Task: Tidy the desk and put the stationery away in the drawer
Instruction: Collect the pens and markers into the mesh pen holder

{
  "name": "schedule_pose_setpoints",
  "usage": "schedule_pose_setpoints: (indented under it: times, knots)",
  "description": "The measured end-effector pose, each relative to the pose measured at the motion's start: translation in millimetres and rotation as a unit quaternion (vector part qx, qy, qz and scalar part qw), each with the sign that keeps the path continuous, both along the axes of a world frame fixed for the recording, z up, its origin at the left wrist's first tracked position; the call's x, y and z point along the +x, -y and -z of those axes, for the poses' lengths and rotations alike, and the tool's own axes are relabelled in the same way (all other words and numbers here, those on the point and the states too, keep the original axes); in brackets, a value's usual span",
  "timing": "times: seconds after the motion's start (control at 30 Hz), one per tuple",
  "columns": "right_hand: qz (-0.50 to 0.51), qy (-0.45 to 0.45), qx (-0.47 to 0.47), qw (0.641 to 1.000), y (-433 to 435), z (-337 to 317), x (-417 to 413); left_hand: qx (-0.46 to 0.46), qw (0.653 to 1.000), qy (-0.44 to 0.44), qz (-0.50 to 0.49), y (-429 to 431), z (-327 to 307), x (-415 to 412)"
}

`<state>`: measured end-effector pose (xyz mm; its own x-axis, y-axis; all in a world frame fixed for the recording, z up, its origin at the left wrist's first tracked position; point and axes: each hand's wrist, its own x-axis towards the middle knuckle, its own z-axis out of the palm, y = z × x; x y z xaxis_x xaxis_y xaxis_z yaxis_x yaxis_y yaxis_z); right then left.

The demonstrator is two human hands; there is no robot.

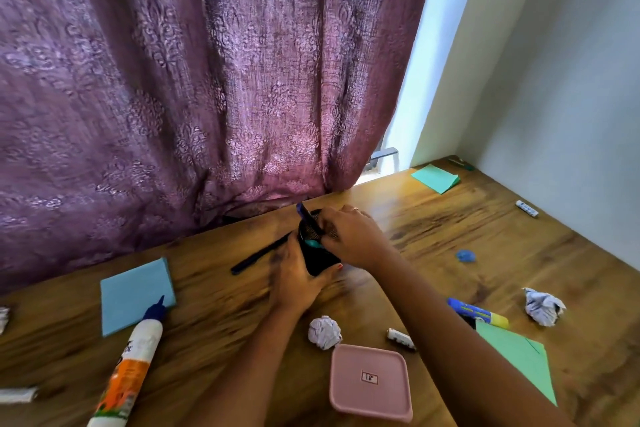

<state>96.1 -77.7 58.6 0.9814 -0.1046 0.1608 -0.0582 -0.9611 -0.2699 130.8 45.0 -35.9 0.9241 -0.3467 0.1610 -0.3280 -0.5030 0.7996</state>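
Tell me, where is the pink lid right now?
The pink lid lies near the desk's front edge, under the right forearm, just below a crumpled paper ball.

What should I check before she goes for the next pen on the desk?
1. Black mesh cup held steady by left hand: ok.
2. Right hand free for the next pick: not ok, its fingers are at the cup's rim.
3. Black pen lying beside the cup, unobstructed: ok.
4. Glue bottle clear of both arms: ok.
5. Drawer in sight: not ok, none visible.
6. Room left in the cup: cannot tell.
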Motion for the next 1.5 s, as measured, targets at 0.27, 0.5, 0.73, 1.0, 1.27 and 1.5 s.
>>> schedule_pose_setpoints:
  times: [0.27, 0.5, 0.73, 1.0, 1.27, 1.5]
  knots:
    - [-0.006, -0.064, -0.079, 0.995, -13, -7, 6, -0.020, 1.000, 0.002, -0.009, -2, -2, -3]
    - [-0.062, -0.091, -0.007, 0.994, -55, -25, -7, -0.073, 0.995, -0.026, -0.061, -49, -1, -30]
    - [-0.196, -0.143, -0.007, 0.970, -155, -43, -28, -0.127, 0.983, -0.016, -0.129, -138, -9, -72]
    - [-0.302, -0.028, 0.049, 0.952, -261, -62, -45, -0.176, 0.966, 0.051, -0.182, -245, -44, -102]
    - [-0.277, 0.069, 0.298, 0.911, -335, -40, -56, -0.152, 0.917, 0.039, -0.366, -351, -34, -144]
    - [-0.185, -0.175, 0.032, 0.967, -349, 30, -63, -0.135, 0.912, 0.014, -0.387, -389, -15, -173]
